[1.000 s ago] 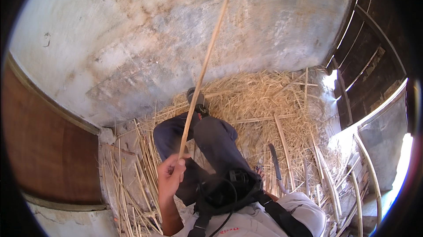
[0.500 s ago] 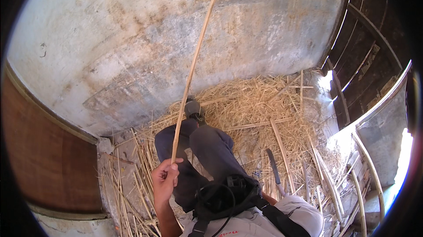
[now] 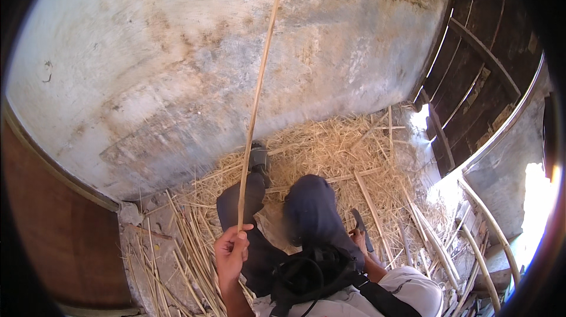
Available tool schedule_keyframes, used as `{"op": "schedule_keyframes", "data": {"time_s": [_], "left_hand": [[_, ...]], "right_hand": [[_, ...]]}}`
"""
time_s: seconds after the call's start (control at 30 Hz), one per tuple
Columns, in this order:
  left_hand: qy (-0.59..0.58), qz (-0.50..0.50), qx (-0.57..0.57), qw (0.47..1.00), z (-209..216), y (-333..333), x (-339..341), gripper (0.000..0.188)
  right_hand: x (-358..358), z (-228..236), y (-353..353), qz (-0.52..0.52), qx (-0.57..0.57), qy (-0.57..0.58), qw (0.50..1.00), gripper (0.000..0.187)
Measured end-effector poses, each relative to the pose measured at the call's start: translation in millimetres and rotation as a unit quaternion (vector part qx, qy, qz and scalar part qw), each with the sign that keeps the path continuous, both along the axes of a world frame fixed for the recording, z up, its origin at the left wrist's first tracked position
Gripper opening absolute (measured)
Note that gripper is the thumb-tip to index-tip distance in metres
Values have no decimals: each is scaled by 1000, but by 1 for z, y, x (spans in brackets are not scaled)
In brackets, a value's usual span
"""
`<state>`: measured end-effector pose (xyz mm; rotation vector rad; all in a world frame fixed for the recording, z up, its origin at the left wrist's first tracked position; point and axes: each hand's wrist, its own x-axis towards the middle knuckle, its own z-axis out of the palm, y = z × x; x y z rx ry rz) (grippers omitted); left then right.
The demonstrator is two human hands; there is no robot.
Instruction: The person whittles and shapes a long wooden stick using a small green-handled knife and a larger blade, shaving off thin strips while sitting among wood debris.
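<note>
My left hand (image 3: pixel 232 251) is closed in a pinch on the lower end of a long, thin wooden strip (image 3: pixel 259 99). Rising steeply from those fingers, the strip tilts slightly right, its upper part standing out against the pale wall. Beside my right knee is my right hand (image 3: pixel 357 238), small in view and partly covered by the leg. It is right next to the dark blade of a large knife (image 3: pixel 359 221); whether its fingers grip the knife cannot be made out. The knife's handle is hidden.
Loose straw (image 3: pixel 330 140) covers the floor ahead, up to the stained wall (image 3: pixel 236 69). Thin strips (image 3: pixel 188 231) lie in a bundle at the left. Longer sticks (image 3: pixel 436 240) lie at the right, near curved poles (image 3: pixel 486 214). A brown panel (image 3: pixel 59 217) stands far left.
My right hand has come into sight beside the knife. My knees have moved apart. The view has shifted a little, and the left hand still holds the strip.
</note>
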<state>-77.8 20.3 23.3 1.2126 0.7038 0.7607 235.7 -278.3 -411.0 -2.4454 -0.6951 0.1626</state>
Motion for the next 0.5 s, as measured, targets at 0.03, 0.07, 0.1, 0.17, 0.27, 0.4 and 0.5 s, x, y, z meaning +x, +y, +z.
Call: {"op": "schedule_keyframes", "data": {"time_s": [0.03, 0.07, 0.1, 0.17, 0.27, 0.4, 0.5], "left_hand": [[-3, -9, -6, 1000, 1, 4, -1, 28], [-7, -15, -15, 1000, 3, 8, 0, 28], [-6, -21, -23, 999, 7, 11, 0, 28], [1, -29, -22, 999, 15, 14, 1, 28], [-7, -66, -28, 997, 16, 19, -1, 30], [0, -82, -17, 996, 20, 16, 2, 33], [-16, -99, -19, 995, 17, 10, 5, 35]], "right_hand": [[-1, 12, 11, -18, 10, 13, 1000, 30], [-2, 24, 20, -37, 20, 22, 999, 29], [-7, 30, 32, -56, 35, 39, 997, 29], [-10, 43, 49, -91, 68, 60, 992, 29], [-4, 55, 51, -136, 120, 85, 980, 29], [9, 65, 43, -196, 205, 118, 952, 29], [23, 78, 30, -237, 273, 144, 921, 30]]}}
